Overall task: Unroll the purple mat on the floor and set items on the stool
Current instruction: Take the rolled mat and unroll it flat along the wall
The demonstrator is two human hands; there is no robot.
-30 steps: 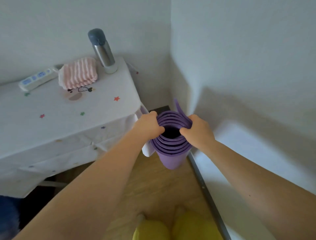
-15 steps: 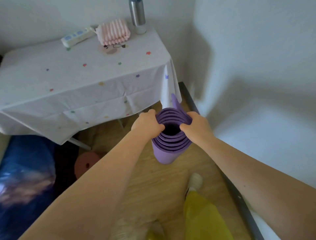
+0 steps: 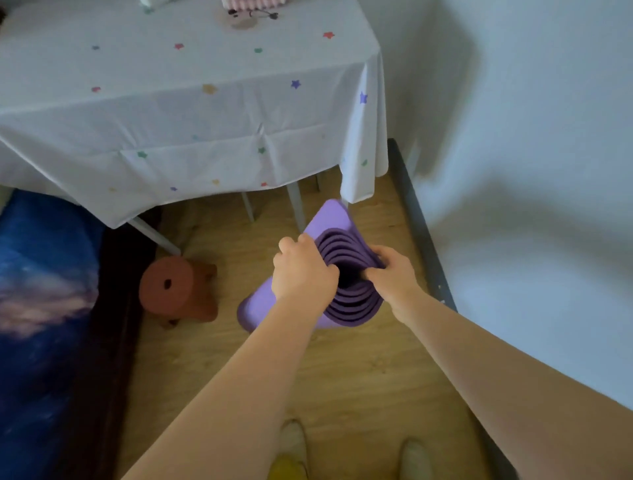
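Note:
The rolled purple mat (image 3: pixel 346 308) is held above the wooden floor, tilted, with its open spiral end facing me. My left hand (image 3: pixel 301 274) grips the left rim of that end and my right hand (image 3: pixel 394 274) grips the right rim. A loose flap of the mat sticks up behind the roll. A small brown round stool (image 3: pixel 171 287) with a hole in its seat stands on the floor to the left of the mat. A pink striped cloth (image 3: pixel 253 3) shows at the top edge, on the table.
A table under a white star-print cloth (image 3: pixel 191 102) fills the upper left, its legs (image 3: pixel 294 209) just behind the mat. A dark baseboard (image 3: pixel 418 226) and white wall run along the right. Blue bedding (image 3: pixel 41 308) lies at the left. My feet (image 3: pixel 352 452) stand below.
The view has dropped and pulled back from the table. The mat has come away from the corner toward me and tilted, still in both hands. The stool has come fully into sight.

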